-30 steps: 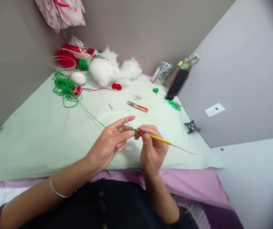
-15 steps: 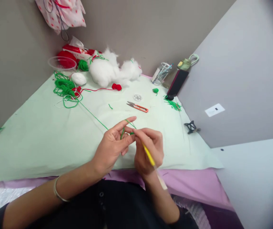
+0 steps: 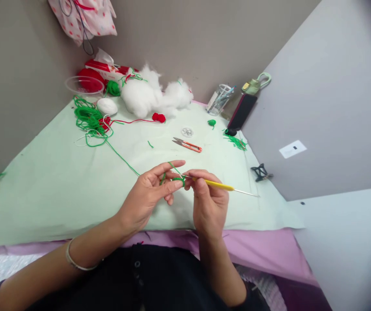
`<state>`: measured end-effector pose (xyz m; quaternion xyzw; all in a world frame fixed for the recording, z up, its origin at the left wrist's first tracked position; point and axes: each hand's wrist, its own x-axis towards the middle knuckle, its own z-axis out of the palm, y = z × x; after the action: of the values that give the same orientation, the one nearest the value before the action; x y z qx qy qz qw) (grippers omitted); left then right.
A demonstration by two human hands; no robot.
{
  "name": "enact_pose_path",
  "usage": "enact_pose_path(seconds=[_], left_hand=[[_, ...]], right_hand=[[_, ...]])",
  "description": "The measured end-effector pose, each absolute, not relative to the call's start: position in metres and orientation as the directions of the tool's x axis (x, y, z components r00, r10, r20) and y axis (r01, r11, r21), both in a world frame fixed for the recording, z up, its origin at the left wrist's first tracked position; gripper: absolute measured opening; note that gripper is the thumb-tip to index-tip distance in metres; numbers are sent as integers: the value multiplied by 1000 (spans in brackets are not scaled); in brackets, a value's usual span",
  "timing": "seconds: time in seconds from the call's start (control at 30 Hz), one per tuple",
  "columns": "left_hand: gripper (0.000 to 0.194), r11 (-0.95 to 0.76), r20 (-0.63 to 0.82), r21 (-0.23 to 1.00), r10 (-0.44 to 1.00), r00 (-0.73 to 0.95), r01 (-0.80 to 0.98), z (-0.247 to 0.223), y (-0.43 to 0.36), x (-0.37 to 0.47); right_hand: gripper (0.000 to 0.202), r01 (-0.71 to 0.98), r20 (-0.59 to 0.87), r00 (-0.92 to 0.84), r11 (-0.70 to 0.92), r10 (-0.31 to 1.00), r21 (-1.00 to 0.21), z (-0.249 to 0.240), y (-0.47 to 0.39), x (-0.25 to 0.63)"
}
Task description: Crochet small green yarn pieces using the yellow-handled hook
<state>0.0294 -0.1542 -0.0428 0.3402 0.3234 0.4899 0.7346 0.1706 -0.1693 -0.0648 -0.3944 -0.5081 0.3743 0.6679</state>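
Between the thumb and fingers of my left hand [image 3: 151, 188] a small green crochet piece [image 3: 179, 182] is pinched, with green yarn looped over the raised index finger. My right hand [image 3: 210, 201] is closed round the yellow handle of a crochet hook [image 3: 219, 185]. The hook's metal shaft points left, at the green loops by my left fingertips; whether its tip has a loop on it is too small to tell. A green strand [image 3: 123, 160] runs from my left hand back to a loose tangle of green yarn [image 3: 90, 117] on the table.
Orange-handled thread snips [image 3: 190, 146] and a small round clear case [image 3: 187, 132] lie beyond my hands. White stuffing [image 3: 143, 95], a red knitted piece [image 3: 158, 117] and a tissue box [image 3: 103, 69] are further back. At right stand a phone [image 3: 242, 113] and a pen cup [image 3: 220, 100].
My right hand has turned the crochet hook from slanting down toward me to lying nearly level, pointing left. My left hand has shifted slightly left, still pinching the green piece.
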Motion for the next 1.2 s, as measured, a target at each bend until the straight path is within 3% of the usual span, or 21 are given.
enact_pose_path(seconds=[0.27, 0.43, 0.6, 0.73, 0.93, 1.03, 1.1, 1.2], left_hand=[[30, 266, -121, 857, 937, 329, -441, -43, -152, 23], [28, 232, -93, 874, 943, 320, -428, -43, -151, 21], [32, 187, -74, 914, 949, 306, -360, -47, -152, 18], [33, 119, -33, 944, 962, 269, -308, -47, -154, 18], [40, 76, -10, 937, 981, 192, -342, -42, -158, 24], [52, 241, -109, 847, 951, 289, -473, -44, -155, 25], [48, 406, -203, 749, 892, 403, -523, -45, -152, 24], [41, 477, -244, 686, 862, 443, -550, -43, -149, 22]], right_hand=[[14, -318, 286, 212, 343, 935, -884, -58, -166, 175], [19, -297, 334, 187, 377, 924, -877, -56, -168, 178], [21, -71, 462, 150, 476, 874, -877, -53, -176, 182], [24, 213, 613, 79, 588, 786, -780, -49, -182, 185], [28, 522, 793, -89, 707, 602, -478, -63, -182, 181], [34, 669, 873, -128, 691, 470, -273, -73, -178, 178], [35, 652, 859, -83, 679, 506, -337, -73, -177, 177], [28, 405, 738, 106, 649, 666, -644, -65, -175, 176]])
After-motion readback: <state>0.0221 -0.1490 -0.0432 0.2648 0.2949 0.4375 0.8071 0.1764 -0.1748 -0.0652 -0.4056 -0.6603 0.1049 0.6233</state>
